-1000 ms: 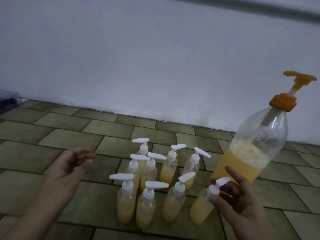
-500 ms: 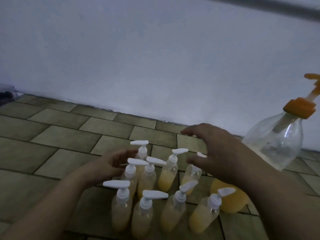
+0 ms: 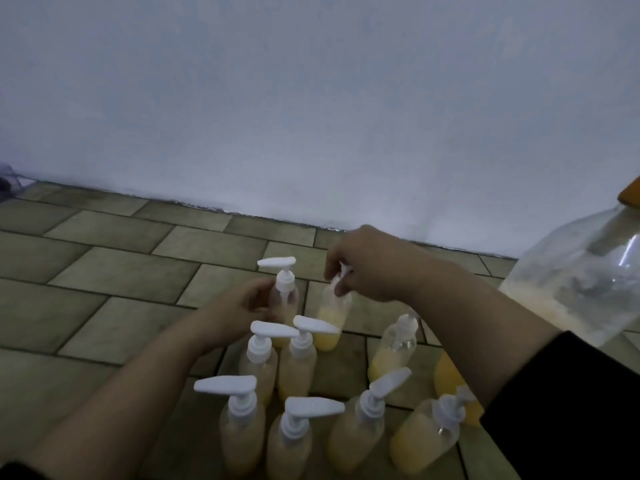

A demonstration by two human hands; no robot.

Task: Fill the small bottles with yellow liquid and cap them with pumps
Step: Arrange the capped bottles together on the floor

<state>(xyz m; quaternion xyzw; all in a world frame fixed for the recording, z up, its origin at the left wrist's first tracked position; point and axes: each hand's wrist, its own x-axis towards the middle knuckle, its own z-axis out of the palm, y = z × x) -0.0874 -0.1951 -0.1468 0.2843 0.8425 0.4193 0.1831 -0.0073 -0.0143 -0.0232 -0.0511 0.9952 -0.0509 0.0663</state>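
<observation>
Several small clear bottles of yellow liquid with white pumps stand clustered on the tiled floor. My left hand [image 3: 242, 308] grips the back-left small bottle [image 3: 285, 299] around its body. My right hand [image 3: 374, 268] pinches the white pump [image 3: 341, 277] on the back-middle bottle [image 3: 330, 320], which is lifted or tilted a little. Nearer me stand capped bottles, among them the front-left one [image 3: 240, 434] and the front-right one [image 3: 427, 434]. The large clear supply bottle [image 3: 581, 282] with its orange pump collar [image 3: 630, 194] leans at the right edge, partly behind my right arm.
A pale wall [image 3: 311, 98] meets the olive tiled floor [image 3: 104, 271] just behind the bottles. Something dark and a clear container lie at the far left edge [image 3: 7, 181]. My dark right sleeve [image 3: 571, 410] covers the lower right corner.
Both hands have reached in over the cluster: the left closed on the back-left bottle, the right came down onto the back-middle bottle's pump. The view shifted left, pushing the big bottle to the edge.
</observation>
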